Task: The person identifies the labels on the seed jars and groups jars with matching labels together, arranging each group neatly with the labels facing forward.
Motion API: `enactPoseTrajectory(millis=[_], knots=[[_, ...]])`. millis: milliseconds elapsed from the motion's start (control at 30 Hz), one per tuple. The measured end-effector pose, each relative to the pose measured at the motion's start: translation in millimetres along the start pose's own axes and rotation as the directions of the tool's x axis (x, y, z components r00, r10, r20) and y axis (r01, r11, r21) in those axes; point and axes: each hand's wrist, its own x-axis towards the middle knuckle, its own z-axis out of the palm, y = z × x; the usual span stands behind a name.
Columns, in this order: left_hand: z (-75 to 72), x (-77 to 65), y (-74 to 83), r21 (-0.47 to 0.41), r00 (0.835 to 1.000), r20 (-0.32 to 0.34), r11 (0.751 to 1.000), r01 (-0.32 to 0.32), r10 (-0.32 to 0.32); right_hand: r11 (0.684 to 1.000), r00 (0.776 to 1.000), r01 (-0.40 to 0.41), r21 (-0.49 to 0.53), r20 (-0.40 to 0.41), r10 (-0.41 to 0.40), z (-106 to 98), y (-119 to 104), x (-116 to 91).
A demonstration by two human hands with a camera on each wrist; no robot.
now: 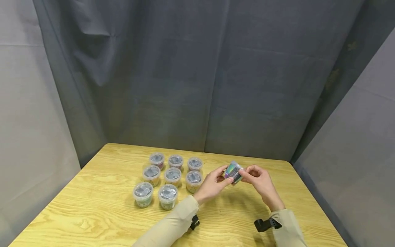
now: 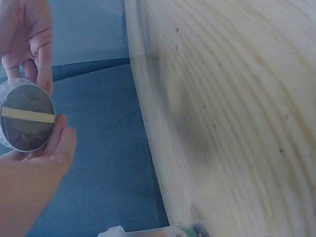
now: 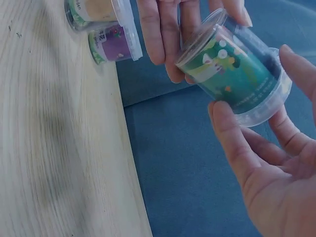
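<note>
Both hands hold a small clear plastic tub (image 1: pixel 233 172) up above the right half of the table, tilted. Its printed label (image 3: pixel 232 74) is green with small pictures, and a clear lid (image 3: pixel 264 106) caps one end. From the left wrist view its dark round base (image 2: pixel 27 129) shows, crossed by a pale strip. My left hand (image 1: pixel 213 185) grips the tub from the left, thumb in front and fingers behind. On the other side my right hand (image 1: pixel 260 181) pinches it near the lid end with thumb and fingers.
Left of the hands, several similar lidded tubs (image 1: pixel 173 174) stand in rows on the wooden table (image 1: pixel 92 202). A grey curtain (image 1: pixel 172 85) hangs behind the table, with pale cloth panels (image 1: pixel 355 137) at the sides. Each sleeve carries a black wrist camera (image 1: pixel 266 224).
</note>
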Motion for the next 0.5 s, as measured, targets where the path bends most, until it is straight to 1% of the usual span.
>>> enactPoseTrajectory(millis=[67, 133, 233, 300, 400, 500], knots=[[-0.8, -0.9, -0.5, -0.002, 1.0, -0.018, 1.0, -0.004, 0.004, 1.0, 1.0, -0.002, 0.012, 0.007, 0.002, 2, -1, 0], [-1.4, -1.9, -1.2, 0.029, 0.998, -0.062, 1.0, -0.011, 0.013, 1.0, 1.0, -0.004, 0.004, 0.012, 0.004, 3, -2, 0], [-1.5, -3.1, -1.3, 0.09, 0.99, -0.134, 0.996, -0.026, 0.038, 0.999, 1.0, -0.011, -0.035, 0.007, 0.011, 7, -4, 0], [-1.5, -3.5, -0.5, 0.15, 0.983, -0.168, 0.988, -0.042, 0.068, 0.997, 1.0, -0.011, -0.073, -0.009, 0.01, 9, -6, 0], [-1.8, -3.8, 1.7, 0.199, 0.976, -0.188, 0.978, -0.071, 0.109, 0.994, 0.999, -0.007, -0.11, -0.039, 0.002, 12, -8, 1], [-3.6, -3.2, 3.4, 0.19, 0.974, -0.187, 0.978, -0.089, 0.125, 0.993, 0.998, 0.008, -0.115, -0.061, -0.015, 12, -8, 2]])
